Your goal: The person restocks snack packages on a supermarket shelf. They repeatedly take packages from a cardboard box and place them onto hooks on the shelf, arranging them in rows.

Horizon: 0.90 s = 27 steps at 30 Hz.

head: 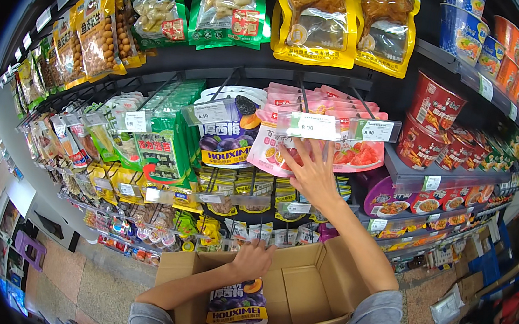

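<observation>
My right hand (313, 175) is raised to a rack of hanging snack bags, fingers spread. Its fingertips lie over the front of a pink pouch (267, 146), just under a price tag holder (309, 126). Lower down, my left hand (252, 259) is curled over the far rim of an open cardboard box (305, 289), close against my body. Inside the box, at its left, lies a purple and white bag of dried prunes (239, 306), partly covered by my left forearm. A matching prune bag (229, 134) hangs left of the pink pouch.
Green seaweed packs (165, 149) hang to the left. Yellow vacuum packs of meat (314, 19) and green packs (229, 7) hang above. Red noodle cups (427, 119) stand on the right shelf. Metal hooks and price holders jut outward. A purple stool (29, 248) stands at far left.
</observation>
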Each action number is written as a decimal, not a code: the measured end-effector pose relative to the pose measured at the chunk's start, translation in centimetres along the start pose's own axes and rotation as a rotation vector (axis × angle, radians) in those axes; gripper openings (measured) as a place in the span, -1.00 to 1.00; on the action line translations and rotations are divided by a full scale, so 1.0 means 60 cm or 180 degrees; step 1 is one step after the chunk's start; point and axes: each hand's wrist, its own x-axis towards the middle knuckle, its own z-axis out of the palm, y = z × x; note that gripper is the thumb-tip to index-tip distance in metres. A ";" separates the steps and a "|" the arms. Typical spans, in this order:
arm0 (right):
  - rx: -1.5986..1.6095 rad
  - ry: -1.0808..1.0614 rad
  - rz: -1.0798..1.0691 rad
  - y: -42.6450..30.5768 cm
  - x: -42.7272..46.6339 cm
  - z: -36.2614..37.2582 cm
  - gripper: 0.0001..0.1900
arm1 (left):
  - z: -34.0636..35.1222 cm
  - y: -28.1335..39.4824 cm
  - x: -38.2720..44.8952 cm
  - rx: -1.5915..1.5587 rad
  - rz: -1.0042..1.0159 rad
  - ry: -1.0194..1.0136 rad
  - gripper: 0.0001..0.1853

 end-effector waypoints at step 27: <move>-0.0040 0.0072 -0.0246 0.024 0.007 0.009 -0.21 | 0.002 0.003 0.006 -0.0001 -0.0067 0.0091 -0.76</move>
